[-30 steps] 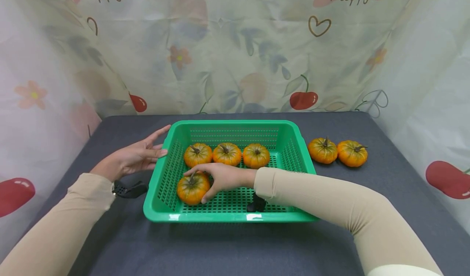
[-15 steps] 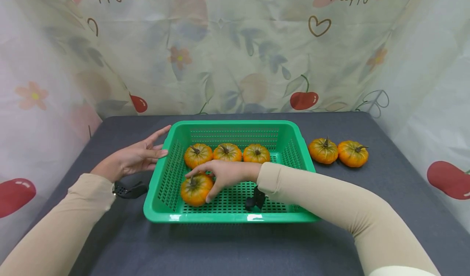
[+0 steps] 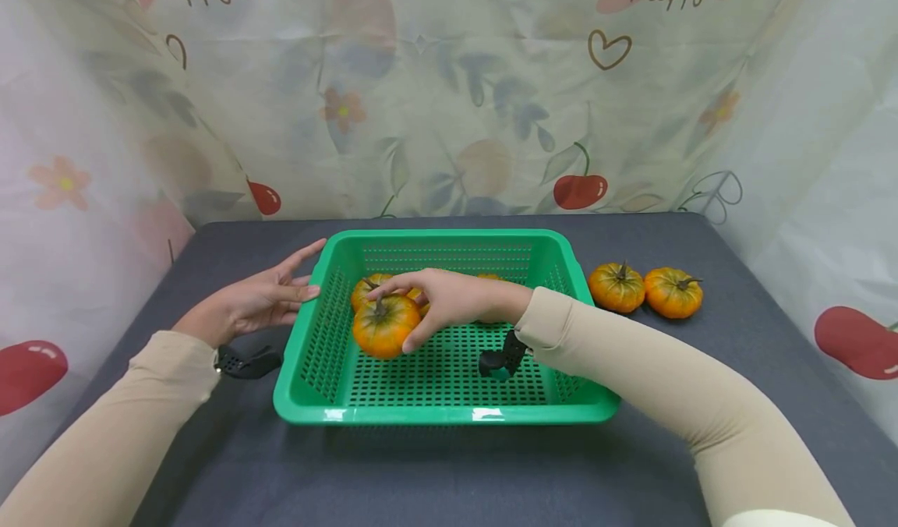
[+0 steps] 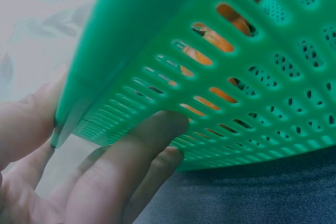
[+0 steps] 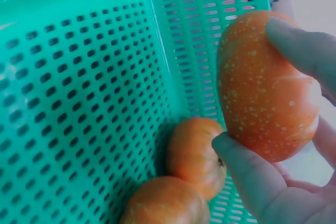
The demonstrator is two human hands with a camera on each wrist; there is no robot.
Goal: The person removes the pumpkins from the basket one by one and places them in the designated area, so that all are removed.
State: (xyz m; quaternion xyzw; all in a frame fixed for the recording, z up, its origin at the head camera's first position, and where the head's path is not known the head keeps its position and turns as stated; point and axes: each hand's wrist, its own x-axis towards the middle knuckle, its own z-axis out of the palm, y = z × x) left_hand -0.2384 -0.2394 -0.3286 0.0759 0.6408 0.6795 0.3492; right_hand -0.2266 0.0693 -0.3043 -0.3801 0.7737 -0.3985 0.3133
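The right hand (image 3: 449, 302) pinched a pumpkin (image 3: 383, 329) between thumb and fingers inside the basket (image 3: 449, 415), whose side the left hand (image 3: 254, 301) touched with fingers apart, and slipping on rounded skin risked dropping it onto other pumpkins (image 5: 193, 156).

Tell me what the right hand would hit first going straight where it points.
The right hand, held pumpkin leading, would probably meet the green basket wall by the left hand; its height is unclear.
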